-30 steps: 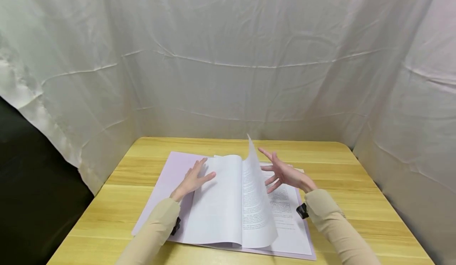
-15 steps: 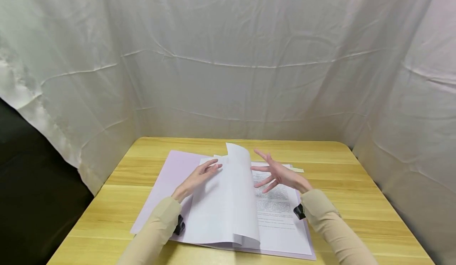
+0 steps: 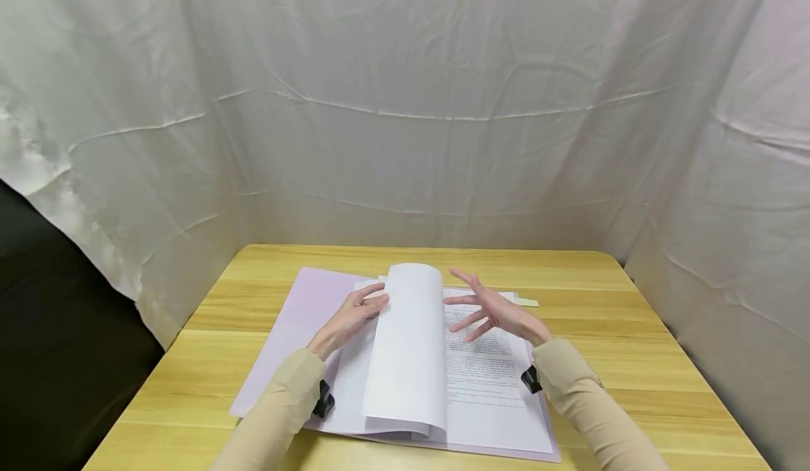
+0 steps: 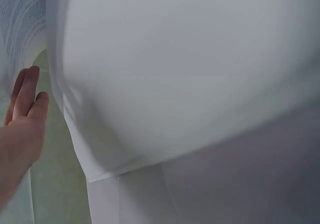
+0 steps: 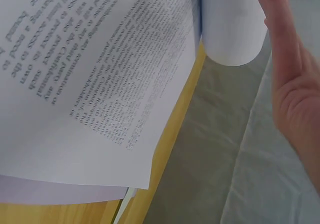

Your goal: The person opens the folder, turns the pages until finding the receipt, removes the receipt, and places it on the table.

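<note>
A lavender folder [image 3: 304,306] lies open on the table, with white sheets in it. One sheet [image 3: 408,344] curls over toward the left, its blank back facing up. My left hand [image 3: 346,318] is at that sheet's left edge, its fingers extended and close together; whether they touch the sheet I cannot tell. To the right of the curl, my right hand [image 3: 500,313] hovers with fingers spread above a printed page [image 3: 487,379], fingertips near the curved sheet. The right wrist view shows the printed text [image 5: 115,68] and part of the right hand [image 5: 295,83].
The wooden table [image 3: 607,358] extends around the folder. A pale yellow strip [image 3: 527,302] sticks out at the folder's upper right. Grey-white curtains [image 3: 405,133] enclose the back and sides. Something black [image 3: 57,344] stands at the far left.
The sheet has swung from nearly upright over to the left, its blank back now up. My left hand's fingers have drawn together by its edge; my right hand has shifted slightly left.
</note>
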The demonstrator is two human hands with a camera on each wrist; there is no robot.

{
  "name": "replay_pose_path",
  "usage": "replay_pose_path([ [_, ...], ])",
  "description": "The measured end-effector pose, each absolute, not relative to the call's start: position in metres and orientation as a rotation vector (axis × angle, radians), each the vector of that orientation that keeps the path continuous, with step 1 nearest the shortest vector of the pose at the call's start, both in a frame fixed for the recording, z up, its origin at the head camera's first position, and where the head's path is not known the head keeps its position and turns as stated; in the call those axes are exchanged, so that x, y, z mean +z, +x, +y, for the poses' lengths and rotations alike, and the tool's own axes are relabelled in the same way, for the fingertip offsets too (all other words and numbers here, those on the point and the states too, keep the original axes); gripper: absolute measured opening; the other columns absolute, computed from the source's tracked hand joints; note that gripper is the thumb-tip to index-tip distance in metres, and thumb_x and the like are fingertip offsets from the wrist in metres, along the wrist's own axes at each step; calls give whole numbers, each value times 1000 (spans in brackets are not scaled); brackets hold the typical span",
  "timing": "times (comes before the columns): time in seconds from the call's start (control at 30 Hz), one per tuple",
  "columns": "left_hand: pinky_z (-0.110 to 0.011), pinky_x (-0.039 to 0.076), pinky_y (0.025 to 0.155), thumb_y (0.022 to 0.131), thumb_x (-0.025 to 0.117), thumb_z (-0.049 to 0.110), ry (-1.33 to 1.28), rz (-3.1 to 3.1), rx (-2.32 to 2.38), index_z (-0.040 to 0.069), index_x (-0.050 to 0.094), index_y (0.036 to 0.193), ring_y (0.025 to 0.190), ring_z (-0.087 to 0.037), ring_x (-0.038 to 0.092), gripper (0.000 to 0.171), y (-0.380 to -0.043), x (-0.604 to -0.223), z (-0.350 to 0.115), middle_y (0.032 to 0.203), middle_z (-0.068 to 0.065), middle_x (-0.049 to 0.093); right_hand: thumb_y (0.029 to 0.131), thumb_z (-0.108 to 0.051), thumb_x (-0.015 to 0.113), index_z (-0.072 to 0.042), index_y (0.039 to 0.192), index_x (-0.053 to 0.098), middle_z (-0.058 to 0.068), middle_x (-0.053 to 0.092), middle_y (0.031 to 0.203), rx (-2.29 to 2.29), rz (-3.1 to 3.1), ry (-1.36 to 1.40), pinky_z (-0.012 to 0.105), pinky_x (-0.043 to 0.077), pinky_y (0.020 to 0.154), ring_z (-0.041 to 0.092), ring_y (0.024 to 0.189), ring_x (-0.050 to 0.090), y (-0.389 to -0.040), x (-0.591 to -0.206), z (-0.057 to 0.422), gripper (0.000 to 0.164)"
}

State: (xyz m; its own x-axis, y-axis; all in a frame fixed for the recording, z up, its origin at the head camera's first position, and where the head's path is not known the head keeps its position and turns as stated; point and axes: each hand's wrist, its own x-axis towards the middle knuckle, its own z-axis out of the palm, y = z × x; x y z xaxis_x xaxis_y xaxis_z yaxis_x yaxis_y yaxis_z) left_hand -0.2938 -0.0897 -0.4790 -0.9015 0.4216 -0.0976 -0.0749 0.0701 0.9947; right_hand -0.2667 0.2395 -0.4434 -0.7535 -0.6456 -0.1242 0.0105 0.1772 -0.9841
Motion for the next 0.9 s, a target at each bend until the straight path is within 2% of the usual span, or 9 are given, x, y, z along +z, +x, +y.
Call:
replay_pose_path([
  [0.07, -24, 55, 93, 102, 58, 12, 268, 1986, 1924, -3, 31, 155, 107, -11, 66, 61, -294, -479, -88, 143, -30, 55, 110, -47, 13, -31, 163, 7, 31, 36, 157, -1624, 1998, -555, 56, 60, 87, 56, 117, 60, -267, -445, 241, 56],
  [0.13, -26, 59, 85, 98, 63, 9, 205, 1980, 1967, -3, 34, 153, 96, -11, 69, 63, -293, -479, -87, 139, -32, 57, 111, -45, 18, -26, 163, 12, 32, 41, 153, -1624, 2068, -508, 53, 61, 86, 53, 114, 64, -268, -447, 242, 55],
  [0.27, -35, 62, 81, 91, 71, 5, 84, 2003, 2010, -2, 40, 149, 90, -17, 71, 67, -295, -480, -86, 136, -32, 60, 110, -43, 32, -16, 161, 21, 33, 49, 145, -1603, 2185, -438, 47, 63, 84, 46, 110, 68, -270, -452, 248, 59],
  [0.37, -41, 62, 85, 86, 77, 6, 1, 2062, 1988, -1, 38, 150, 95, -23, 71, 74, -296, -480, -86, 137, -31, 59, 109, -37, 41, -6, 157, 27, 36, 53, 138, -1565, 2279, -426, 46, 63, 84, 45, 106, 69, -272, -458, 254, 59],
  [0.5, -49, 59, 93, 82, 81, 8, -54, 2174, 1909, -3, 34, 151, 113, -39, 66, 85, -296, -481, -90, 142, -32, 53, 104, -25, 55, 5, 150, 38, 36, 60, 127, -1485, 2435, -425, 46, 62, 83, 43, 101, 71, -276, -468, 263, 57],
  [0.67, -57, 49, 106, 82, 82, 13, -59, 2288, 1804, -3, 30, 152, 132, -48, 52, 89, -296, -481, -96, 151, -33, 43, 96, -16, 68, 9, 140, 49, 28, 68, 116, -1318, 2669, -457, 49, 59, 89, 39, 102, 69, -280, -479, 272, 53],
  [0.77, -59, 45, 110, 82, 82, 13, -39, 2392, 1717, -3, 29, 152, 135, -49, 49, 90, -295, -482, -100, 152, -34, 41, 91, -15, 73, 8, 137, 53, 28, 67, 119, -1195, 2796, -444, 55, 53, 97, 41, 110, 64, -281, -484, 277, 55],
  [0.9, -58, 44, 111, 80, 84, 11, 33, 2567, 1572, -6, 28, 151, 133, -49, 50, 92, -296, -485, -102, 149, -34, 44, 86, -15, 78, 9, 137, 53, 32, 60, 131, -1097, 2879, -389, 64, 44, 106, 51, 124, 54, -281, -488, 282, 61],
])
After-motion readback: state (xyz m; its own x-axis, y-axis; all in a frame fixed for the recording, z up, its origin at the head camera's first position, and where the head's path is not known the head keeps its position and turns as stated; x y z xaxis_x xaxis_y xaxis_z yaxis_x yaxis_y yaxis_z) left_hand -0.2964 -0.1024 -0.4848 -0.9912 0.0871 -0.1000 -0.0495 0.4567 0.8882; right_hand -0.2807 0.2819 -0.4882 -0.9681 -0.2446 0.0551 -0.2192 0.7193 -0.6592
